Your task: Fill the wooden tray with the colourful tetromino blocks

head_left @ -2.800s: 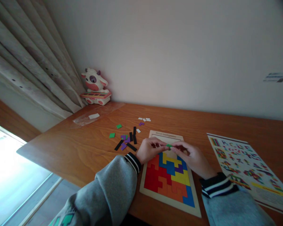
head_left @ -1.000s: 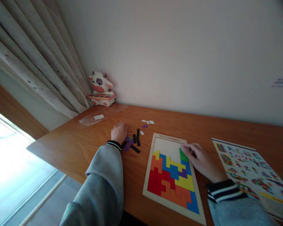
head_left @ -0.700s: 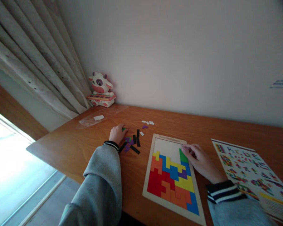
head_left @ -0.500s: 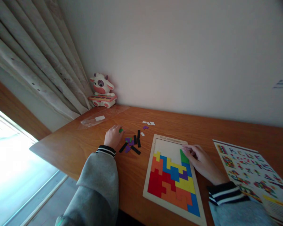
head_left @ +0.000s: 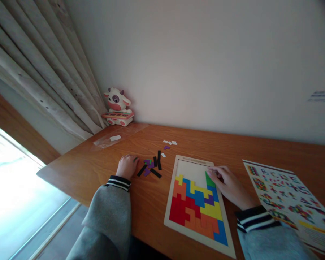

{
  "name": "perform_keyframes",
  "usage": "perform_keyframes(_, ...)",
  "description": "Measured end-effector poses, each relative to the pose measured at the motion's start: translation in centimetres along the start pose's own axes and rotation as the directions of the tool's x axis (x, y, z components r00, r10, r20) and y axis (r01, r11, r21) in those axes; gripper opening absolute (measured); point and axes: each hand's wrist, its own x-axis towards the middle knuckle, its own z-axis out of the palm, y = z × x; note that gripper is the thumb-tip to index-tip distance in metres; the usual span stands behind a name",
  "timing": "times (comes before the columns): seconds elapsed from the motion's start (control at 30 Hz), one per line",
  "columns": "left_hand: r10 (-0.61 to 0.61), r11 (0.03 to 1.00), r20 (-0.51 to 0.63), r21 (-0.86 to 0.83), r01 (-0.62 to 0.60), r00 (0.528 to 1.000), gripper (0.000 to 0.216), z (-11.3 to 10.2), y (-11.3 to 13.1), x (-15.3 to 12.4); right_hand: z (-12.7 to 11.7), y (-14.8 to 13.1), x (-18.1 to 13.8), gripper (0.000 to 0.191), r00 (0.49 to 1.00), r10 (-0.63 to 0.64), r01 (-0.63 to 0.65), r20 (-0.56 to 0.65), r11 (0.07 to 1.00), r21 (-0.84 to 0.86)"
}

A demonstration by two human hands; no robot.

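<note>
Head view, left to right: left hand curled on the table beside loose pieces (grip hidden, cannot tell), right hand unclenched, fingertips pressing green piece into puzzle board, likely to jam or lift neighbours if pushed askew.

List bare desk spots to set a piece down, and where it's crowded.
Bare: wooden desk along the wall beyond the wooden puzzle board; the corner left of the left hand. Crowded: loose black and purple pieces between that hand and the board.
</note>
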Motion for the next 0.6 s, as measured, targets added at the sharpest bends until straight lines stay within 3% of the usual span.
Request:
perform_keyframes(0.23,-0.010,0.998,-0.006,-0.067,0.010,1.000,0.029,0.19,-0.49,0.63,-0.07,-0.22,0.12,0.043,1.000,0.012,-0.012,-0.007,1.000,0.010)
perform_keyframes(0.6,0.141,0.982,0.010,-0.124,-0.139,0.990,0.026,0.11,0.21,0.49,-0.08,-0.20,0.15,0.043,1.000,0.012,-0.012,-0.003,0.999,0.035)
